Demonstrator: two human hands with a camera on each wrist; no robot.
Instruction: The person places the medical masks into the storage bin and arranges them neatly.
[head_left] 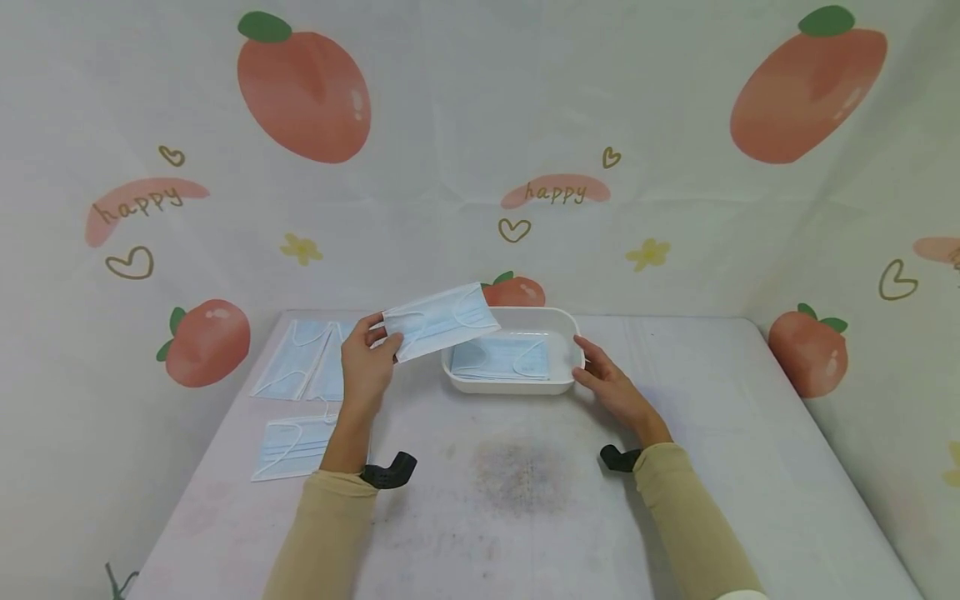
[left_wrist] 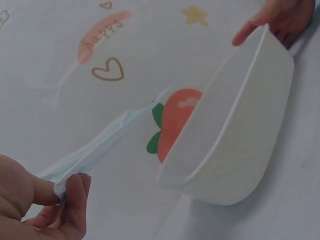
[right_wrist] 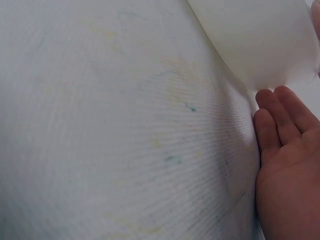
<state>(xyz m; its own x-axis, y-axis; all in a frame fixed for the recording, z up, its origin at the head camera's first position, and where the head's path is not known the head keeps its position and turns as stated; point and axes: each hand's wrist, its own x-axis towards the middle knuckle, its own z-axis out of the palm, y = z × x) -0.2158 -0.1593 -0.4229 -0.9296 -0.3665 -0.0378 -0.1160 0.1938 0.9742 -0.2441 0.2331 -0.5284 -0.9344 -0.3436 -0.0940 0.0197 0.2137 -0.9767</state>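
My left hand (head_left: 367, 367) pinches a pale blue face mask (head_left: 442, 321) by its left end, thumb in front and fingers behind. In the head view that mask hangs tilted above the left side of a white plastic tray (head_left: 517, 387); the left wrist view shows it nearly edge-on. Inside the tray lie more flat blue masks (head_left: 502, 358) with white ear loops. My right hand (head_left: 615, 392) holds the tray's right end, one digit over the rim (left_wrist: 267, 27) and other fingers (right_wrist: 280, 112) against the outer wall.
Left of the tray, two masks (head_left: 288, 362) lie side by side on the white-covered table (head_left: 525, 550). Another mask (head_left: 292, 450) lies nearer, partly hidden by my left forearm. A printed cloth (head_left: 450, 100) hangs behind the table. Both wrists wear black camera mounts (head_left: 390, 472).
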